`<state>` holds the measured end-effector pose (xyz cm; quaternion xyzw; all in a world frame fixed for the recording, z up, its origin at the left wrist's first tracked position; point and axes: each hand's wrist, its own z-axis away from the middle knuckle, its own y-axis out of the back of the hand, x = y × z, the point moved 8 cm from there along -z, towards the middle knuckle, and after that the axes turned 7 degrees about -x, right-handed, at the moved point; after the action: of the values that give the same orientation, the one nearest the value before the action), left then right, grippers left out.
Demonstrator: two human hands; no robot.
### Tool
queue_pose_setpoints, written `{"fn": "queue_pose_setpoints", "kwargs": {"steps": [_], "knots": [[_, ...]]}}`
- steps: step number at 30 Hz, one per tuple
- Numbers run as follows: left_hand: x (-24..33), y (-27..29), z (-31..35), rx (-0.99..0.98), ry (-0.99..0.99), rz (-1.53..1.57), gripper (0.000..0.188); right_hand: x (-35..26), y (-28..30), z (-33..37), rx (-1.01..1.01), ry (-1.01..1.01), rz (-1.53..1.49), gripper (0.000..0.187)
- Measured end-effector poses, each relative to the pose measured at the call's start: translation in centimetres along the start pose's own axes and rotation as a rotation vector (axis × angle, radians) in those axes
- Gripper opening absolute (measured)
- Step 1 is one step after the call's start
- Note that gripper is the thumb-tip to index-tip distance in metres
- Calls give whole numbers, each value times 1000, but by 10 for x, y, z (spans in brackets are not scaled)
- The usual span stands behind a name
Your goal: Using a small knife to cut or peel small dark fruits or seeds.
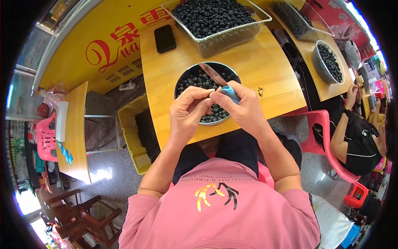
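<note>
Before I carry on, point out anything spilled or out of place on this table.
Small dark crumbs lie on the tabletop, right of the bowl. They look like spilled scraps, since the dark fruit is mostly contained. Nothing else there stands out.

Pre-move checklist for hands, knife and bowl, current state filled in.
1. Knife gripped by its blue handle in right hand: ok.
2. Blade tip directed away from the torso: ok.
3. Left hand clear of the blade's base: cannot tell, very close.
4. Piece secure between left thumb and finger: cannot tell, too small.
5. Bowl beneath both hands: ok.
6. Phone apart from bowl: ok.
</note>
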<state>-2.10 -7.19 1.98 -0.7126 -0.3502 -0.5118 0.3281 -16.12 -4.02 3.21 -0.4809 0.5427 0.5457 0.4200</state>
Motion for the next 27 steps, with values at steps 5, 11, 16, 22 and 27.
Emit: {"fn": "queue_pose_setpoints", "kwargs": {"steps": [5, 11, 16, 22, 27], "knots": [[-1, 3, 5, -25, -19, -36, 16, 17, -11, 3, -26, -32, -205, 23], [-18, 4, 6, -39, 69, 169, 16, 17, -12, 4, -37, -7, -322, 23], [-26, 3, 5, 17, 140, 194, 16, 10, 1, 8, 58, 41, -34, 23], [-30, 6, 3, 15, 144, 224, 18, -15, 10, 14, 162, 267, 322, 16], [-31, 3, 1, 5, 109, 275, 18, -22, 3, 18, 175, 418, 574, 12]]}}
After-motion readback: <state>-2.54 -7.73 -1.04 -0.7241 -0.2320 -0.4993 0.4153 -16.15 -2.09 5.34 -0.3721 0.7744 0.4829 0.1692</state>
